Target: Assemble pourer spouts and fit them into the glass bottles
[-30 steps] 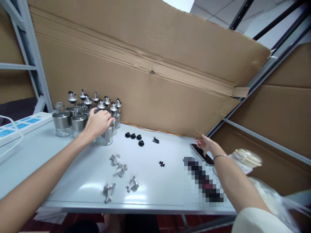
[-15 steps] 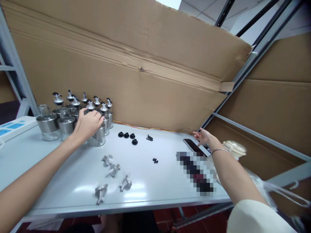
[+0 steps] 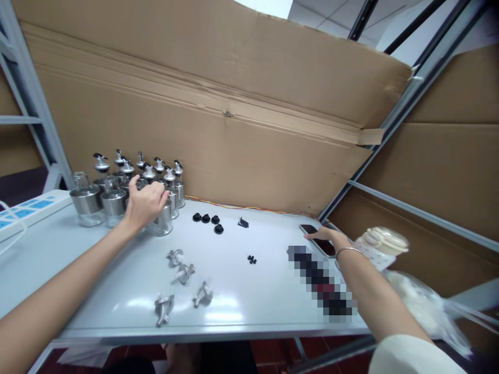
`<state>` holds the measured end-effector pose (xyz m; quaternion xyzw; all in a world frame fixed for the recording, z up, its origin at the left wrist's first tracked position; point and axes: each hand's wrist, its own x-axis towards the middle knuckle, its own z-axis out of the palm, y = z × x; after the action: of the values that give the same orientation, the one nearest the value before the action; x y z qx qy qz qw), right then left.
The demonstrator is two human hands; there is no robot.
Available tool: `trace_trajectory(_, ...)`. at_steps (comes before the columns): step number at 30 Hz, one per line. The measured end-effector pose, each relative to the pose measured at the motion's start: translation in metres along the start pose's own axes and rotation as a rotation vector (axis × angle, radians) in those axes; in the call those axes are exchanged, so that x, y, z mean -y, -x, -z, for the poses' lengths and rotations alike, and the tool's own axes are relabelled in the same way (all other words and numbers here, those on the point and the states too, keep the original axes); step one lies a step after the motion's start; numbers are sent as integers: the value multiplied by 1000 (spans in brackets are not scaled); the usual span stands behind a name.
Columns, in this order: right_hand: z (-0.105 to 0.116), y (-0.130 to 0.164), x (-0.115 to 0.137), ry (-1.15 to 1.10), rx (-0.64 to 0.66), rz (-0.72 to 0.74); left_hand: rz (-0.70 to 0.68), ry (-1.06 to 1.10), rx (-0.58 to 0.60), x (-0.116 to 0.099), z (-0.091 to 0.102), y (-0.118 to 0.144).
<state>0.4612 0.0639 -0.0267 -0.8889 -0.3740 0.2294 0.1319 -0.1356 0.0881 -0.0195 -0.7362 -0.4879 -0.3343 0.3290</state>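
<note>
My left hand (image 3: 146, 203) is curled over the top of a glass bottle with a steel band (image 3: 161, 222); the hand hides its neck. Beside and behind it stand several similar bottles, many with silver pourers (image 3: 169, 175) with black flip tops, while two at the left (image 3: 86, 200) have bare glass necks. My right hand (image 3: 327, 236) lies across a dark smartphone (image 3: 310, 229), its fingers at the phone's edge. Loose silver pourer parts (image 3: 184, 272) lie near the front, with several black stoppers (image 3: 206, 218) behind them.
Small black pieces (image 3: 252, 259) and a black part (image 3: 243, 223) lie mid-table. A pixelated dark patch (image 3: 319, 280) is at the right, near a cream-lidded container (image 3: 385, 240) and a plastic bag (image 3: 421, 301). A power strip (image 3: 35, 210) is at the left; cardboard (image 3: 249, 161) forms the back wall.
My right hand has come down from above the smartphone onto it. My left hand stays at the same bottle. The whole view has shifted slightly.
</note>
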Motion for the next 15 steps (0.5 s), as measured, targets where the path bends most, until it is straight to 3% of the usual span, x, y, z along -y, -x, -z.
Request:
trace_trajectory(10, -2, -3, -4, -53, 8, -45, 2, 17, -1, 3, -4, 3)
trace_trajectory(15, -3, -6, -3, -138, 11, 29, 4, 25, 25, 3, 0, 1)
